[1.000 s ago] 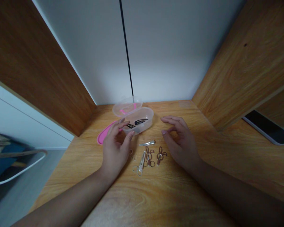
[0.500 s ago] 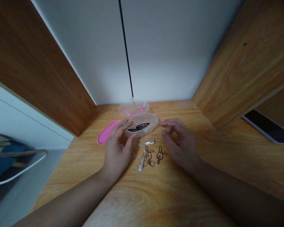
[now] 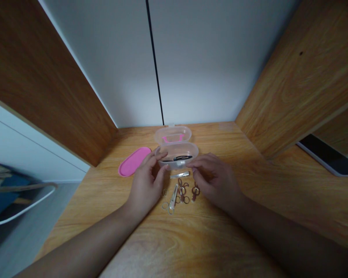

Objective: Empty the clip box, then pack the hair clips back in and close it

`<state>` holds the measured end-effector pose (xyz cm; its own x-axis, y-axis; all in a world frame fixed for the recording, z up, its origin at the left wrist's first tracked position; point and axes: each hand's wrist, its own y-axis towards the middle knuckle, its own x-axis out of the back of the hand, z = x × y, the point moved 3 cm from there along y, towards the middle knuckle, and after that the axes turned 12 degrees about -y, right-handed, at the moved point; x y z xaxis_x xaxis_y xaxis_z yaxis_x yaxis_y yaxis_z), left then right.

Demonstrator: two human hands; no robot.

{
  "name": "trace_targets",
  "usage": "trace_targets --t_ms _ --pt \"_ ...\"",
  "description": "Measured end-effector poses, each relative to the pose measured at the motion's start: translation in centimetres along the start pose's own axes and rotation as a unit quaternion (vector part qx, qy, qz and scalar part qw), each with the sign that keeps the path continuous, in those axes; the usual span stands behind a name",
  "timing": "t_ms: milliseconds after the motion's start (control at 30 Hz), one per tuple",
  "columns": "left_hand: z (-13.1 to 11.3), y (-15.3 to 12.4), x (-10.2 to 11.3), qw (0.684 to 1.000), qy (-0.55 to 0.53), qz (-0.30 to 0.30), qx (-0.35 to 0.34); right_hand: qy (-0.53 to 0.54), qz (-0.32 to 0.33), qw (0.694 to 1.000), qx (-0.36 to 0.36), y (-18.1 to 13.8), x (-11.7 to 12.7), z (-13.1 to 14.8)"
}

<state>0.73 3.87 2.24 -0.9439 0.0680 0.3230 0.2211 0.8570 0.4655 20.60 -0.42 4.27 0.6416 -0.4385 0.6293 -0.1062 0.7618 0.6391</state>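
Box (image 3: 178, 154): clear, lid open, on the worktop (image 3: 249, 216); dark clips inside.
Left hand (image 3: 146, 184): my fingers loosely spread, tips touching the box's left end.
Right hand (image 3: 216, 178): fingertips pinched at the box's right front edge.
Silver clip (image 3: 180, 175): just before the box.
Pink lid (image 3: 134, 161): left of the box.

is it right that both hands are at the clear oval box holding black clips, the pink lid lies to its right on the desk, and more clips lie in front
Not quite. In the head view the pink lid lies to the left of the clear oval box, not the right. The rest stands: the left hand and right hand are at the box with black clips inside, and loose clips lie in front on the desk.
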Motion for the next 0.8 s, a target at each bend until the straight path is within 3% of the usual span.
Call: trace_targets --t_ms 233,600,800 --pt "-0.3 0.0 0.0 1.000 0.000 -0.013 -0.020 -0.044 0.007 0.998 0.046 -0.2 0.2 0.9" --pt "-0.3 -0.1 0.1 0.999 -0.002 -0.011 -0.038 -0.005 -0.014 0.999 0.032 -0.4 0.5 0.6" --pt "-0.2 -0.2 0.2 0.999 -0.013 -0.025 -0.026 0.048 0.067 0.985 0.152 -0.3 0.3 2.2"
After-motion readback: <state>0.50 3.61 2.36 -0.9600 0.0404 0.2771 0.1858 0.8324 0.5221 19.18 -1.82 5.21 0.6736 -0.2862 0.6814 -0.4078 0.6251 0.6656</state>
